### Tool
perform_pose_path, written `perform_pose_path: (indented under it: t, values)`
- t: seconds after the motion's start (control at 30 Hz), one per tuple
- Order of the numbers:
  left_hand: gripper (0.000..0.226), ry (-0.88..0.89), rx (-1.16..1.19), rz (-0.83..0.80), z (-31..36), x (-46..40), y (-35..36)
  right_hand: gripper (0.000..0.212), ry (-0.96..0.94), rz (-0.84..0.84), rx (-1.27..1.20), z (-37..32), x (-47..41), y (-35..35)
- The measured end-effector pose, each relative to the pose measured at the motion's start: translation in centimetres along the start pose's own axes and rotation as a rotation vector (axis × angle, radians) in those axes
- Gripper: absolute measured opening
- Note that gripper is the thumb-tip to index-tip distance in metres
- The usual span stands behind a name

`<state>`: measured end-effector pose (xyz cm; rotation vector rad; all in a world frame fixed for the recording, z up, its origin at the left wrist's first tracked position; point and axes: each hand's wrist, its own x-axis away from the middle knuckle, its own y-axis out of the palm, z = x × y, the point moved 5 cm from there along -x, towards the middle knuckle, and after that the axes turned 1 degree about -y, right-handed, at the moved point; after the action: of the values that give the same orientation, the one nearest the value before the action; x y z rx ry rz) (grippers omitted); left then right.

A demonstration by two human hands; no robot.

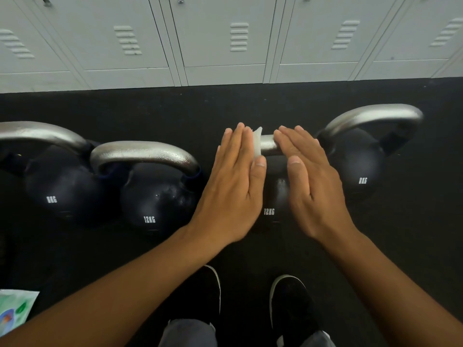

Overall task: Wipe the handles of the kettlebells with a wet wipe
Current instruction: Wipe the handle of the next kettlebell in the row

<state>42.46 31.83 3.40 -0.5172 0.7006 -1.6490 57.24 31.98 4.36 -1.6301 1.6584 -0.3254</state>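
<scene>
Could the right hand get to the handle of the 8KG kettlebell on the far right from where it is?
Probably yes. The right hand rests on the 12KG handle next to it, and the 8KG handle arches bare just to its right, with nothing between them.

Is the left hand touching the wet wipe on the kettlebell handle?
Touching. Head view: left hand lies over the wet wipe on the handle, thumb against its lower edge.
</scene>
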Motion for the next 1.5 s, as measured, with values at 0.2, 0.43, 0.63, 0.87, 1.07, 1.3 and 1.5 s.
perform_pose_path:
  t: [0.2, 0.43, 0.63, 0.87, 1.07, 1.3, 1.5]
  values:
    - [0.061, -0.019, 0.055, 0.045, -0.7, 1.3, 0.2, 0.057, -0.011, -0.012, 0.018, 0.1, 0.1, 0.1]
    - [0.061, 0.105, -0.073, 0.06, 0.1, 0.5, 0.5, 0.057, -0.009, -0.007, 0.01, 0.1, 0.1, 0.2]
    - [0.061, -0.011, 0.066, 0.053, -1.4, 0.4, 0.0, 0.056, -0.008, -0.003, 0.005, 0.0, 0.2, 0.1]
    - [0.061, 0.134, -0.091, 0.088, -0.1, 1.1, 1.1, 0.058, -0.001, -0.011, 0.027, 0.1, 0.2, 0.2]
    - [0.057, -0.003, 0.077, 0.117, -1.7, 0.0, -0.1, 0.059, 0.007, -0.029, 0.035, -0.1, 0.2, 0.3]
    - [0.062, 0.036, 0.108, 0.14, -2.1, 2.7, 0.9, 0.059, -0.01, -0.096, 0.034, -1.5, -0.8, 0.6]
    - [0.059, -0.043, 0.201, 0.138, -3.1, 1.1, 0.3, 0.059, -0.07, -0.132, 0.093, -1.9, -0.9, 1.2]
